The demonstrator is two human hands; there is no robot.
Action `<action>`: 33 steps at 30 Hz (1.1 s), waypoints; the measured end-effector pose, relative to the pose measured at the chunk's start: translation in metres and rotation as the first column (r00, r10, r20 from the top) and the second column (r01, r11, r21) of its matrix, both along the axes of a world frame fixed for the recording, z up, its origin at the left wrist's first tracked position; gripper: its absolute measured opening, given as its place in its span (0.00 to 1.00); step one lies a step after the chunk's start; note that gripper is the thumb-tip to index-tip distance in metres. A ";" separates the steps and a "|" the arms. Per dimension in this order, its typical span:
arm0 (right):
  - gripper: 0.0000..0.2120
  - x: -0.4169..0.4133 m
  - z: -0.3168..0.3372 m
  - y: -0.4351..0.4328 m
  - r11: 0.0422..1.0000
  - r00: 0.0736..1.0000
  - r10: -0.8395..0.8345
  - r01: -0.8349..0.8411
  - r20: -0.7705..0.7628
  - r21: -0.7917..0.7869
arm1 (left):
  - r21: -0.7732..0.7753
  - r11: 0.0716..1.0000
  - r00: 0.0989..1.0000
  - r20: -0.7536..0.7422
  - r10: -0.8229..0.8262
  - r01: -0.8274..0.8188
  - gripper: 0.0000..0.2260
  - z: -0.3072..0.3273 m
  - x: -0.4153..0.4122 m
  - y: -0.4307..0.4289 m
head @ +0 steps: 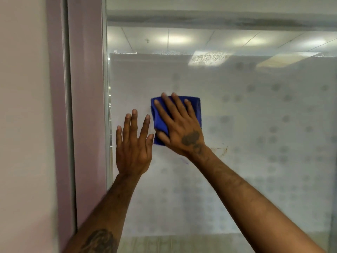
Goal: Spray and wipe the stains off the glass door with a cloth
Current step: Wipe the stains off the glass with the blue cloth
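The glass door (255,125) fills most of the view, frosted with a pattern of grey dots. My right hand (180,128) lies flat with fingers spread on a folded blue cloth (195,106), pressing it against the glass. My left hand (133,145) rests open on the glass just left of the cloth, holding nothing. A brownish stain (221,149) marks the glass right of my right wrist. A small blue smear (185,161) sits below the cloth. No spray bottle is in view.
A pinkish door frame (85,106) and a pale wall (23,106) stand at the left. A clear strip at the top of the glass shows ceiling lights (175,39). A floor strip (173,243) shows at the bottom.
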State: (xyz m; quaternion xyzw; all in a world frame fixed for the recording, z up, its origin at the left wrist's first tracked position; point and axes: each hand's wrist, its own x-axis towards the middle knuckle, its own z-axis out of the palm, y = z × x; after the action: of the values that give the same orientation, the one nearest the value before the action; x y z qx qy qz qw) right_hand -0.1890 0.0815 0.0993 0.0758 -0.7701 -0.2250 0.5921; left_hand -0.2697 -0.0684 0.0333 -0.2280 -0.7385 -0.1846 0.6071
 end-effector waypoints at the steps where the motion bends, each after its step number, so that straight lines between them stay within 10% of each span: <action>1: 0.35 0.002 -0.008 0.003 0.999 1.000 0.000 -0.002 0.025 0.049 | 0.002 1.000 1.000 0.007 -0.021 0.021 0.26 0.001 0.000 0.000; 5: 0.34 0.015 -0.021 0.024 0.992 0.999 -0.016 0.011 0.044 0.124 | 0.035 0.995 0.995 0.022 -0.096 0.095 0.26 0.003 0.004 -0.004; 11: 0.34 0.002 0.011 -0.012 0.980 0.995 -0.036 0.017 -0.095 -0.197 | 0.075 0.967 0.969 -0.033 -0.243 0.245 0.25 0.011 0.003 -0.013; 19: 0.35 0.020 -0.055 0.017 0.997 0.997 -0.048 0.044 0.059 0.069 | 0.013 0.979 0.979 -0.046 -0.201 0.201 0.26 0.035 -0.001 -0.017; 26: 0.33 0.010 -0.028 0.000 0.918 0.981 -0.125 0.058 -0.146 -0.392 | -0.034 0.999 0.999 -0.042 -0.023 0.022 0.27 0.041 -0.011 -0.013; 33: 0.34 0.011 -0.112 -0.011 0.996 0.997 -0.029 0.035 0.074 -0.081 | -0.043 0.998 0.998 -0.051 -0.046 0.044 0.27 0.042 -0.010 -0.014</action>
State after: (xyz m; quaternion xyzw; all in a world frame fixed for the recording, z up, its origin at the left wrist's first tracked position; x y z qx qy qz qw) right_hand -0.1779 0.0705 -0.0123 0.0471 -0.8009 -0.1996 0.5626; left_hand -0.2794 -0.0825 0.0750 -0.2618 -0.7209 -0.1767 0.6169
